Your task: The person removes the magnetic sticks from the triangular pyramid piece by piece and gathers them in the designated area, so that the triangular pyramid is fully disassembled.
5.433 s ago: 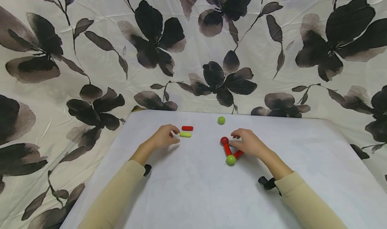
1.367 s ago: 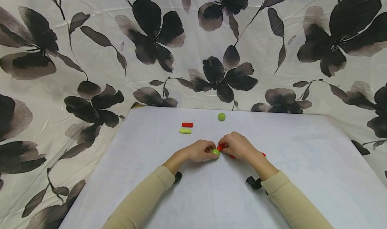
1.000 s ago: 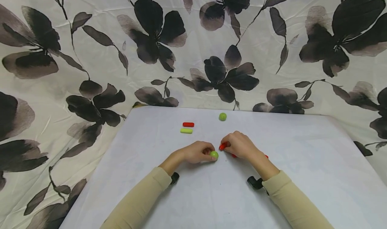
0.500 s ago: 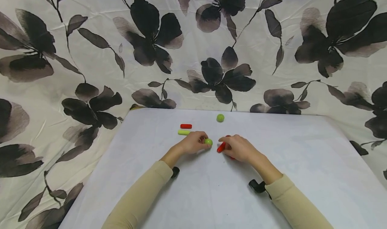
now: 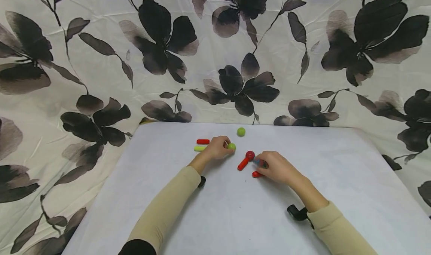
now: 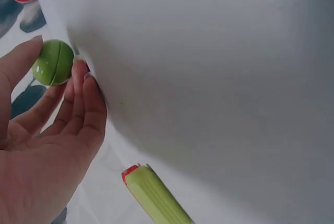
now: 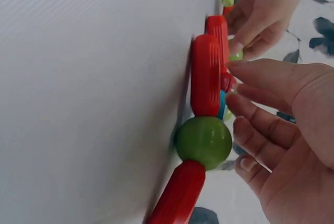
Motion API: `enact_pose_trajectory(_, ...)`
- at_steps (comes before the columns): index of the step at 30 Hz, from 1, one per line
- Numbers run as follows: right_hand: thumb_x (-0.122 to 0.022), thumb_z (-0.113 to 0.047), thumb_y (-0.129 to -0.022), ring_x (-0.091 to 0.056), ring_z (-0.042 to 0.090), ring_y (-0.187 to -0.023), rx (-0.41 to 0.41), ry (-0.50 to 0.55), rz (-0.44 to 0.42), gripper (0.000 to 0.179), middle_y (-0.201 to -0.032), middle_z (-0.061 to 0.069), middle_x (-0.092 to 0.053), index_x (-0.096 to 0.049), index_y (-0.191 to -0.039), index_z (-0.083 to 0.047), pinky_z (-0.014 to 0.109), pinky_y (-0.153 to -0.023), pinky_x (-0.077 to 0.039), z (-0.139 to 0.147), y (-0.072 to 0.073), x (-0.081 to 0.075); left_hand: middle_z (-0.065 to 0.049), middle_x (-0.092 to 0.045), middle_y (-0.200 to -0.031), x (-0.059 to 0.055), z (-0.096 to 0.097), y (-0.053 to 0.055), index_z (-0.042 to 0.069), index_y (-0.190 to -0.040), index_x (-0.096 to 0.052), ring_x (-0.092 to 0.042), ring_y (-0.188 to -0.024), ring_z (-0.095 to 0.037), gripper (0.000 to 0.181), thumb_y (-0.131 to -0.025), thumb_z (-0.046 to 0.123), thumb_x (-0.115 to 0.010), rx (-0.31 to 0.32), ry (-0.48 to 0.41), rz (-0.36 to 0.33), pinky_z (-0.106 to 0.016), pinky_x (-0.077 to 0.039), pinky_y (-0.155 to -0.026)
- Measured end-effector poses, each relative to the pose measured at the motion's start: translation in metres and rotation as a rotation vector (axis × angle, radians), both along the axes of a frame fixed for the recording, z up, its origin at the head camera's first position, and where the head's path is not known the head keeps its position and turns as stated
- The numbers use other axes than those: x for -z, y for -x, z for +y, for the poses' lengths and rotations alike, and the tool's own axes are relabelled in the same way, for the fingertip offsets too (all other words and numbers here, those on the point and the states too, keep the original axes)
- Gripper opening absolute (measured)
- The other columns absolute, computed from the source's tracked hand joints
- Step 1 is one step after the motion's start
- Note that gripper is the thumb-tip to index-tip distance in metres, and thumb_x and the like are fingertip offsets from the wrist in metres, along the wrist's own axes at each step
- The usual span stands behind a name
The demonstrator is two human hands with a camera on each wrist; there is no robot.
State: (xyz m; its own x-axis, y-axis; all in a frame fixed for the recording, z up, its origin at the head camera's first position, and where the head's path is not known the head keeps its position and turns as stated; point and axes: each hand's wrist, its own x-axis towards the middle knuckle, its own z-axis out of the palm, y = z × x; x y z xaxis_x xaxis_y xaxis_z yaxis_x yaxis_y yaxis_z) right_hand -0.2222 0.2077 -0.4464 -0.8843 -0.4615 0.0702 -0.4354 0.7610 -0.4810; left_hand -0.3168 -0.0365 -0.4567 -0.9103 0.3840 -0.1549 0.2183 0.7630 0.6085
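Note:
My left hand (image 5: 217,147) pinches a green ball (image 6: 54,62) between thumb and fingers, just right of a yellow-green stick (image 5: 199,148). My right hand (image 5: 277,167) hovers around the toy pieces, its fingers loosely bent and holding nothing visible. By its fingertips, a red ball (image 5: 250,155) meets a slanted red stick (image 5: 243,164), with a blue piece (image 7: 223,105) close by. In the right wrist view, a nearer red stick (image 7: 206,75) joins another green ball (image 7: 203,143), which joins a further red stick (image 7: 177,195). The head view hides most of these under the right hand.
A loose red stick (image 5: 203,141) lies behind the yellow-green one. Another green ball (image 5: 241,132) sits near the back edge of the white table (image 5: 215,217). A flowered cloth (image 5: 215,53) hangs behind the table.
The left hand has carried the green ball away from the red stick towards the back of the table. The right hand has let go of the red stick and drawn back right.

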Motion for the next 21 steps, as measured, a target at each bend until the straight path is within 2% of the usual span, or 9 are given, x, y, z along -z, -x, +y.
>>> enact_pose_trajectory(7,-0.081,-0.009,-0.087,-0.056,0.014,-0.076,-0.026,-0.009,-0.008,0.023,-0.086,0.000,-0.064,-0.076,-0.108,0.001,0.030,-0.071,-0.048,0.007,-0.004,0.000,-0.009,-0.057,-0.098,0.001,0.012,0.018,0.003,-0.122,-0.062,-0.052,-0.094,-0.022,0.034,-0.097,0.025,-0.071,-0.056,0.000,-0.002,-0.033,-0.045,-0.082)
enact_pose_trajectory(12,-0.083,-0.012,-0.087,-0.057,0.017,-0.080,-0.039,-0.018,-0.041,0.021,-0.091,0.001,-0.065,-0.078,-0.105,-0.003,0.029,-0.072,-0.049,0.008,-0.007,-0.002,-0.011,-0.060,-0.104,0.002,0.020,0.032,0.001,-0.125,-0.061,-0.054,-0.097,-0.024,0.037,-0.098,0.023,-0.070,-0.083,0.000,0.015,-0.036,-0.048,-0.089)
enact_pose_trajectory(21,-0.080,-0.012,-0.088,-0.058,0.017,-0.079,-0.064,-0.011,-0.014,0.025,-0.089,0.001,-0.065,-0.075,-0.110,-0.002,0.031,-0.073,-0.049,0.002,0.001,0.003,-0.015,-0.063,-0.114,0.007,0.025,0.054,0.000,-0.126,-0.060,-0.057,-0.107,-0.028,0.037,-0.097,0.021,-0.069,-0.120,-0.028,0.059,-0.040,-0.047,-0.097)
